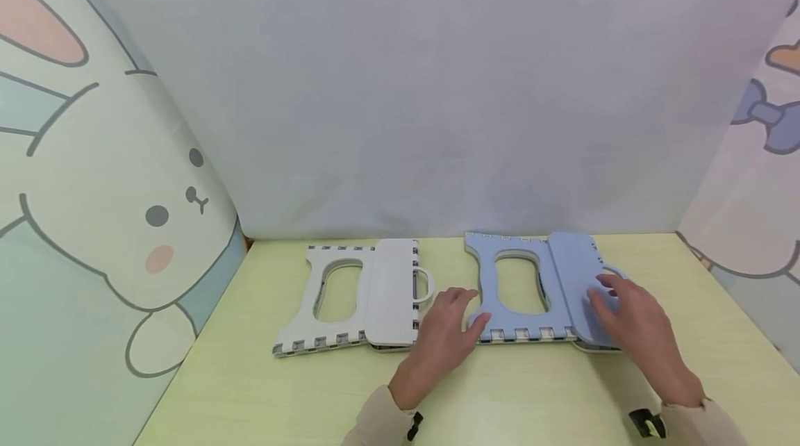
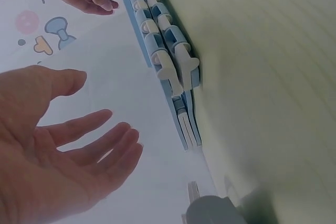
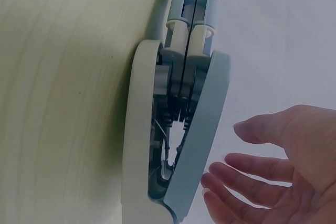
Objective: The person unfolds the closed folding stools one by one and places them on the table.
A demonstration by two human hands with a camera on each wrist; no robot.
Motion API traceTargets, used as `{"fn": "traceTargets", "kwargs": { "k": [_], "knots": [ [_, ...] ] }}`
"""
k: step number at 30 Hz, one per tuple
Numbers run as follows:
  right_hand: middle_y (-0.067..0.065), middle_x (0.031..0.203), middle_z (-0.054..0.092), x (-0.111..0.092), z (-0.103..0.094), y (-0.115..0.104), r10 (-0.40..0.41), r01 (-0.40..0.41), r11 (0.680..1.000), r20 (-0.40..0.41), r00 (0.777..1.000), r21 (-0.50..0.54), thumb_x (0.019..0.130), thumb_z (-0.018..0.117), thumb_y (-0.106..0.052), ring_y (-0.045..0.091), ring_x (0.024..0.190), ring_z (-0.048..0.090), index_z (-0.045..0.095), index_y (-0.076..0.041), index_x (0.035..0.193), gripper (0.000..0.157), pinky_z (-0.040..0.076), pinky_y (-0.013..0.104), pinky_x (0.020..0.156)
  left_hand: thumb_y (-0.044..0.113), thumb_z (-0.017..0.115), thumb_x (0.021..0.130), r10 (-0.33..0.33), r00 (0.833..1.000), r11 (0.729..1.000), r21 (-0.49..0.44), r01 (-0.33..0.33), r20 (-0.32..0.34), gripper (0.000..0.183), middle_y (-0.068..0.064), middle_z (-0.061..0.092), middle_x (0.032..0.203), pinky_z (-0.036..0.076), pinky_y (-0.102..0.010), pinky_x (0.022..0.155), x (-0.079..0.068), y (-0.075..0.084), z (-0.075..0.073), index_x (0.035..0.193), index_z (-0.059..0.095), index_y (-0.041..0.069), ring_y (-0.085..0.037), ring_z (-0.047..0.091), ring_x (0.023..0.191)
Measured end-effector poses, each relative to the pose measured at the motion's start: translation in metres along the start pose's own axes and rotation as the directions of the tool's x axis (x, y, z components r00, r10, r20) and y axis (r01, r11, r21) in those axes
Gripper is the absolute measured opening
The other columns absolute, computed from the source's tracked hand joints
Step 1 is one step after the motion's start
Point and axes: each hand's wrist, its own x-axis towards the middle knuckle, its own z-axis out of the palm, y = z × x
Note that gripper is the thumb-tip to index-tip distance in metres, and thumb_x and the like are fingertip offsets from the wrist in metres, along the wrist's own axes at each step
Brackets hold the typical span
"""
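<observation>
Blue stool (image 1: 556, 293) lies folded flat near the far edge of the surface (image 1: 500, 397), toward the far right corner; white stool (image 1: 390, 293) likewise, toward the far left. Left hand (image 1: 444, 328) is by the blue one's leg end, right hand (image 1: 637, 324) at its top panel (image 1: 581, 279). Both sets of fingers (image 2: 84, 125) are loosely spread, gripping nothing; can't tell if the right tips touch. Risks, my read: nipped skin if the wedge gap between top panel and pale lower panel (image 3: 137, 129) closes; skidding under a one-sided push, slick plastic; left knuckles catching the white handle (image 1: 431, 285) close by. Materials: looks like matte moulded plastic, light blue, chunky pale hinges (image 2: 149, 25), waisted legs around a rounded cutout. Surface is yellow-green with faint wood-like grain.
</observation>
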Motion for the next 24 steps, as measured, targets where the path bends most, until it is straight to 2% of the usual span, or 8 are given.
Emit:
{"fn": "traceTargets", "kwargs": {
  "k": [6, 11, 24],
  "knots": [
    [0.037, 0.105, 0.067, 0.002, -0.002, 0.004, 0.026, -0.026, 1.000, 0.002, 1.000, 0.002, 0.093, 0.072, -0.009, 0.053, 0.091, 0.065, 0.063, 0.015, 0.119, 0.037, 0.051, 0.063, 0.068, 0.026, 0.071, 0.099, 0.021, 1.000, 1.000, 0.003, -0.021, -0.017, 0.032, -0.007, 0.069, 0.114, 0.054, -0.029, 0.090, 0.003, 0.001, 0.005, 0.122, 0.070, 0.003, -0.021, 0.065, 0.105],
    [0.037, 0.105, 0.066, 0.003, -0.003, 0.008, 0.039, -0.039, 0.999, 0.003, 0.999, -0.003, 0.093, 0.072, -0.009, 0.051, 0.091, 0.065, 0.062, 0.015, 0.120, 0.038, 0.052, 0.062, 0.068, 0.027, 0.072, 0.098, 0.015, 1.000, 1.000, 0.024, -0.015, -0.005, 0.032, -0.006, 0.070, 0.113, 0.054, -0.027, 0.088, 0.005, 0.002, 0.008, 0.120, 0.071, 0.005, -0.020, 0.065, 0.104],
    [0.039, 0.106, 0.064, 0.004, -0.005, 0.019, 0.053, -0.053, 0.998, 0.004, 0.999, -0.017, 0.093, 0.071, -0.009, 0.053, 0.090, 0.064, 0.060, 0.016, 0.121, 0.039, 0.050, 0.063, 0.066, 0.026, 0.075, 0.096, 0.051, 0.999, 0.998, 0.023, -0.051, -0.004, 0.030, -0.007, 0.072, 0.111, 0.054, -0.029, 0.090, 0.009, 0.004, 0.016, 0.117, 0.073, 0.004, -0.022, 0.065, 0.104]
  ]
}}
